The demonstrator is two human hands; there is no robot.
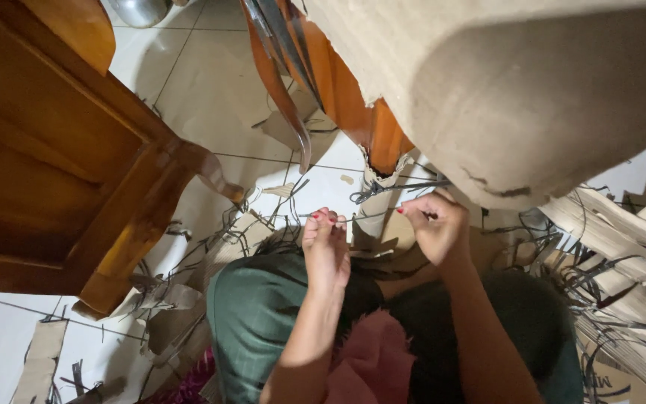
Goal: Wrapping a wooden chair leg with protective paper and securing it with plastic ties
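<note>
L hand and R hand are both pinched narrow on one thin dark flat strip stretched between them, just below the torn edge of a big tan cardboard roll at 1 o'clock. A tangle of loose dark strips and cardboard scraps lies on the white tiled floor at 3 o'clock. Orange-brown wooden furniture leg at 9. Green cloth over the lap at 6. Risks, I judge: the strip edge could cut fingers if pulled hard; it could snag in the tangle or snap; the fingertip-only grip may slip.
</note>
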